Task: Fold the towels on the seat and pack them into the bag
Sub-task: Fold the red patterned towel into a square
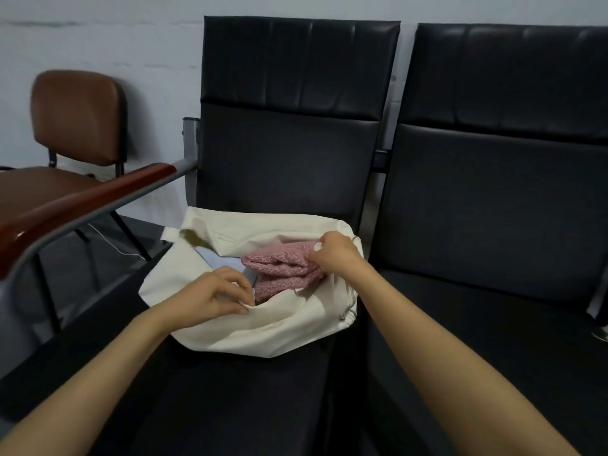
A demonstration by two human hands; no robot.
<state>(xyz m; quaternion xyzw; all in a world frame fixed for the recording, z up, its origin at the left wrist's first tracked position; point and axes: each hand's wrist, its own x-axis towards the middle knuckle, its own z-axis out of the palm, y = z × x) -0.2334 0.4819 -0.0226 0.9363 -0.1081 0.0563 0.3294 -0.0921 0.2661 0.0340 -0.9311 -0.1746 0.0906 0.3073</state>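
Note:
A cream cloth bag [263,334] lies open on the black seat [250,396]. A folded pink towel [283,268] sits in its mouth, partly inside. My right hand [334,253] grips the towel's right end at the far rim of the bag. My left hand [214,296] pinches the near rim of the bag and holds the opening apart. A pale bluish-white cloth [218,261] shows inside the bag to the left of the pink towel; most of it is hidden.
A second black seat [493,258] adjoins on the right. A wooden-topped metal armrest [82,205] runs along the left. Beyond it stands a brown chair [79,116] against a white wall.

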